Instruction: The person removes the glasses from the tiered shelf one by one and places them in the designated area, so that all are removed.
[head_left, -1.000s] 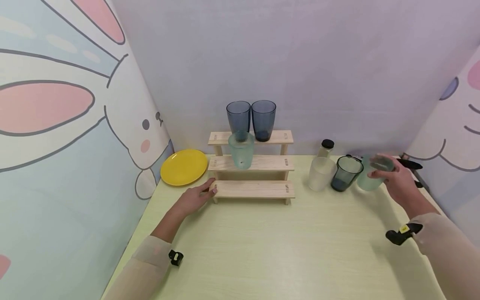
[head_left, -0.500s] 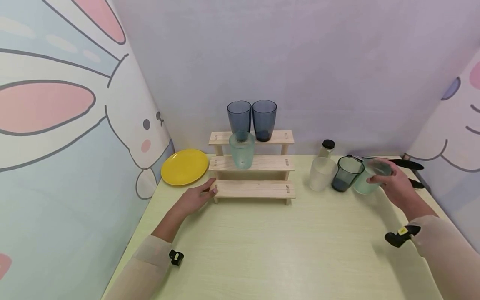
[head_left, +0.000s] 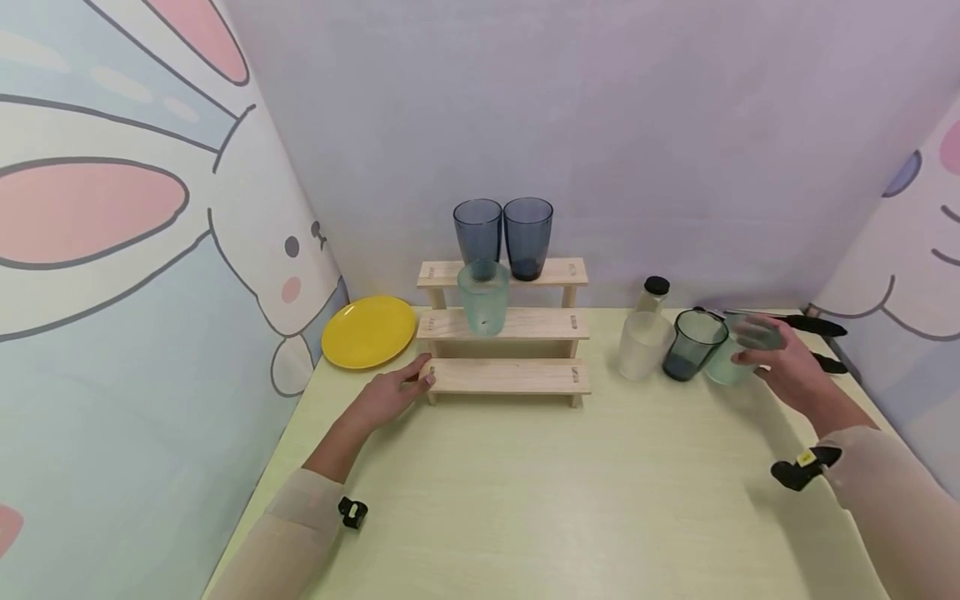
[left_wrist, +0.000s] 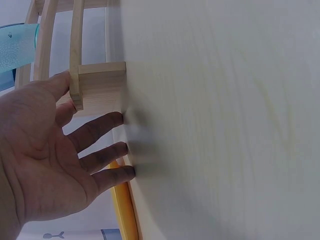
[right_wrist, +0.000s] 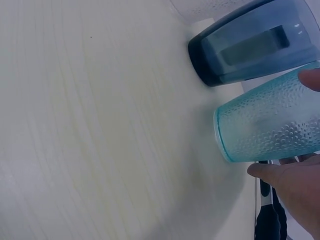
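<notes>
A pale wooden three-tier shelf rack (head_left: 506,377) stands at the middle back. My left hand (head_left: 390,398) pinches the left end of its lowest board between thumb and index finger; the other fingers spread towards the table. On the top tier stand two blue glasses (head_left: 528,239), and on the middle tier a teal frosted cup (head_left: 483,304). At the right, my right hand (head_left: 787,367) holds another teal textured cup (right_wrist: 270,122), fingers around its upper part. Its base is at the table, just right of a dark tinted glass (head_left: 693,346).
A yellow plate (head_left: 368,332) is left of the rack. A clear frosted cup (head_left: 641,346) stands before a black-capped bottle (head_left: 655,288). Black-handled utensils (head_left: 817,325) lie behind my right hand. Printed walls border the pale table (head_left: 540,492).
The teal cup in my right hand has shifted slightly left, closer to the dark glass. My left hand and the rack have stayed put.
</notes>
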